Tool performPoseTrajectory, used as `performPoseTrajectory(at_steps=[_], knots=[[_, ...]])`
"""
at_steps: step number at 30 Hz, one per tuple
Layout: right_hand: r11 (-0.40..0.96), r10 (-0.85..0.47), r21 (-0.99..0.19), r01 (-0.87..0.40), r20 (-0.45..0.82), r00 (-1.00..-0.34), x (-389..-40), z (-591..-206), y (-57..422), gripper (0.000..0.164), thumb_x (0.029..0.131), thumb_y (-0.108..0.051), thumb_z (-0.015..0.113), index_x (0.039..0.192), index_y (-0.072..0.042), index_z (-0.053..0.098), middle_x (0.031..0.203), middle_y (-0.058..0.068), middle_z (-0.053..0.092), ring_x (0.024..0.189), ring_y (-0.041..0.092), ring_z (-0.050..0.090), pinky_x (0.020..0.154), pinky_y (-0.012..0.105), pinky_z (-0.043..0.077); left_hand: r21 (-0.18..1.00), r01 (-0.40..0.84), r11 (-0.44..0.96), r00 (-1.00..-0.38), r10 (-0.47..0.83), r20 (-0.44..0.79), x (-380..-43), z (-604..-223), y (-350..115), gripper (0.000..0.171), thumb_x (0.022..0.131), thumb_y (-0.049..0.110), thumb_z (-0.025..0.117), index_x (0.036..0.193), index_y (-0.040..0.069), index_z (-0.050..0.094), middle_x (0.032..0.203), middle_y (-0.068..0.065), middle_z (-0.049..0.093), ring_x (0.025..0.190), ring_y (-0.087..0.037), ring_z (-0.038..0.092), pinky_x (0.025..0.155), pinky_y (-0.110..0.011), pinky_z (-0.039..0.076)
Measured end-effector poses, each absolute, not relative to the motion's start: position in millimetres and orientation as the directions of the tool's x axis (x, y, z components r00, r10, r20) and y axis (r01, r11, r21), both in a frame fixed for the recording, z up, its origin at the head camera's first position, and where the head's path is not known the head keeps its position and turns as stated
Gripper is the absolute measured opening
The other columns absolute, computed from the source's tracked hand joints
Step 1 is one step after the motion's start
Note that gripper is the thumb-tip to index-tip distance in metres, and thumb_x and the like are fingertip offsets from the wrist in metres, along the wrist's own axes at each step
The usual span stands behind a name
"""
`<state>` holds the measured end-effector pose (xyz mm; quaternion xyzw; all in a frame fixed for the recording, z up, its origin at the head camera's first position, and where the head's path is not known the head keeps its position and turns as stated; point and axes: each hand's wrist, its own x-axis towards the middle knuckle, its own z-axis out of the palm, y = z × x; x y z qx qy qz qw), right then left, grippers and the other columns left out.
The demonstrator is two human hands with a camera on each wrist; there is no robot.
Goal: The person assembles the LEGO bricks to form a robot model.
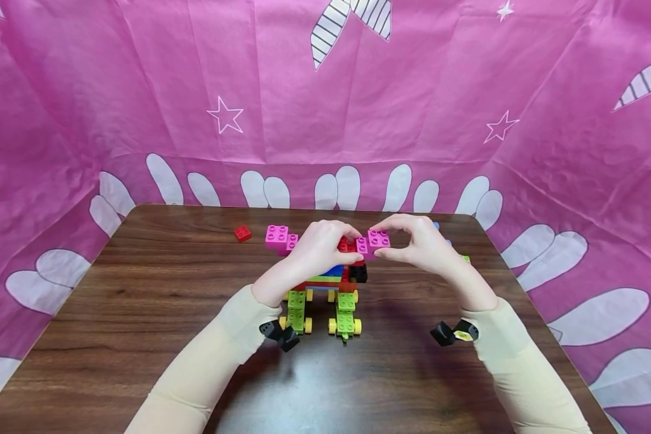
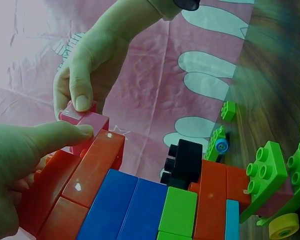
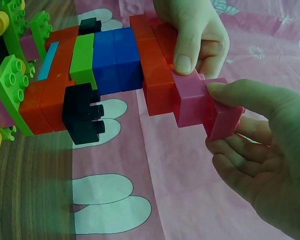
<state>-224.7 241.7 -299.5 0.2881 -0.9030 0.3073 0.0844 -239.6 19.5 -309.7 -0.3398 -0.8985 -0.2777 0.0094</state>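
Note:
A figure of stacked toy bricks stands on the table, with a blue brick (image 1: 333, 270) in its body and green legs (image 1: 345, 310) on yellow wheels. Pink bricks (image 1: 276, 236) stick out at its upper left. On the upper right an inner pink brick (image 3: 187, 97) joins the red top, and an outer pink brick (image 1: 378, 239) steps up from it. My left hand (image 1: 322, 242) grips the inner one, thumb on its near face. Thumb and fingers of my right hand (image 1: 420, 244) pinch the outer brick. A black brick (image 3: 80, 112) juts out below.
A loose red brick (image 1: 242, 233) lies at the back left of the brown table (image 1: 141, 289). Green bricks (image 2: 228, 110) and a piece with a blue wheel (image 2: 221, 145) lie to the right, partly behind my right arm. Pink cloth (image 1: 293, 108) hangs around the table.

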Motion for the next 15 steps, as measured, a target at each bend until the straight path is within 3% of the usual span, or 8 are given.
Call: performPoseTrajectory(at_steps=[15], knots=[[0.643,-0.438,-0.554,-0.529,0.3,-0.847,-221.9,-302.6,243.2,0.037,0.078,-0.018,0.08,0.113,-0.011,0.069,0.106,0.001,0.071,0.101,0.016,0.064,0.086,0.04,0.051,0.439,0.643,0.628,-0.753,0.621,0.215,-238.3,-309.3,19.3,0.039,0.084,0.034,0.075,0.115,0.01,0.069,0.108,-0.003,0.071,0.099,-0.017,0.065,0.085,-0.031,0.052]])
